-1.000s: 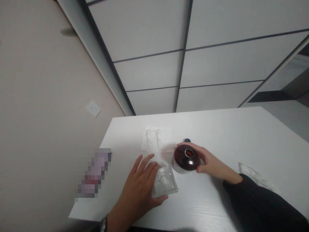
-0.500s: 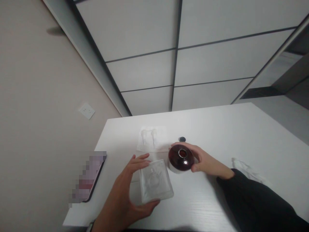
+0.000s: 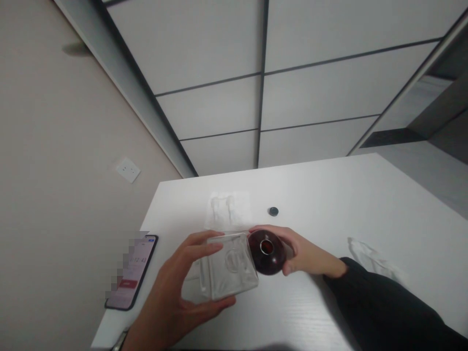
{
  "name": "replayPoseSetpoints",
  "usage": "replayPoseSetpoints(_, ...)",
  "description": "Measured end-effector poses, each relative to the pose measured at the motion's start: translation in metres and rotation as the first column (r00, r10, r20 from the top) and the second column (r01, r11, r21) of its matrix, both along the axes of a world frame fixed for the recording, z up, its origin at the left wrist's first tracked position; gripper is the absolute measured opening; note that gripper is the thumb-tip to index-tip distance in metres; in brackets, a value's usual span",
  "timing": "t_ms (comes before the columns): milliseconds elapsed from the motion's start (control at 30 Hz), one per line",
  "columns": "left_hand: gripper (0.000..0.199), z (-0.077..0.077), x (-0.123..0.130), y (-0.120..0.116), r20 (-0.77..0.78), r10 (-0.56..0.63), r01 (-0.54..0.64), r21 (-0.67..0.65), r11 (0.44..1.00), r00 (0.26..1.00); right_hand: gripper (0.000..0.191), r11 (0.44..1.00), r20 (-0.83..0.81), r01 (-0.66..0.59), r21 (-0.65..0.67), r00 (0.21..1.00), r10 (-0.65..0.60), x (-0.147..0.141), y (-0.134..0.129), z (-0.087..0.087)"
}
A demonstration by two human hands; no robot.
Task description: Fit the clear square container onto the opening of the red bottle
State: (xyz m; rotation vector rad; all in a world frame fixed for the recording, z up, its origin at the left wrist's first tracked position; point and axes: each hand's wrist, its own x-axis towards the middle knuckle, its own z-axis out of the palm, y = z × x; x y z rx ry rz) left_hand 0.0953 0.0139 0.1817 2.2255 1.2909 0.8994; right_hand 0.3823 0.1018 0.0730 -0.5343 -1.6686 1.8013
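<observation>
On my feed the left hand [image 3: 175,278] is spread wide around a clear square block [image 3: 228,265], moulded with a round shape I can't make out, its fingers [image 3: 204,241] along the far edge and its thumb [image 3: 219,303] along the near edge. The right hand [image 3: 307,256], in a black sleeve [image 3: 380,307], curls narrowly around a dark red glass bottle [image 3: 266,252], which shows a silver ring around its open neck [image 3: 266,247]. The block's edge sits right against the bottle, apparently touching, though I can't tell from this angle whether either is off the surface. Both are held over a white wood-grain table [image 3: 329,204]. Beyond the hands, a small dark round cap [image 3: 273,211] lies alone on the table, and a white paper sheet [image 3: 226,209] with two small pale shapes lies near the far edge. To the right, a crumpled white cloth [image 3: 369,256] lies by the sleeve. A phone [image 3: 131,273] sits at the table's left edge, its screen partly blurred, and a wristwatch [image 3: 120,342] shows at the bottom of the left arm. A wall socket plate [image 3: 127,169] sits on the beige wall [image 3: 54,146] beyond
</observation>
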Motion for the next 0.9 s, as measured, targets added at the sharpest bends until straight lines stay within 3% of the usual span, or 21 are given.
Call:
replayPoseSetpoints(167,0.039,0.016,0.004,0.008,-0.150,-0.060,0.069,0.058,0.996,0.987,0.097,1.000,0.007,0.007,0.002,1.000,-0.008,-0.002,-0.002,0.004)
replayPoseSetpoints(333,0.035,0.022,0.006,0.016,-0.248,-0.085,0.112,0.096,0.989,0.965,0.095,1.000,-0.019,0.004,-0.013,1.000,-0.004,-0.004,-0.002,0.007)
replayPoseSetpoints(900,0.027,0.032,0.010,0.029,-0.345,-0.160,0.203,0.091,0.975,0.925,0.088,0.999,-0.016,0.034,0.020,0.999,-0.034,-0.005,-0.003,0.008)
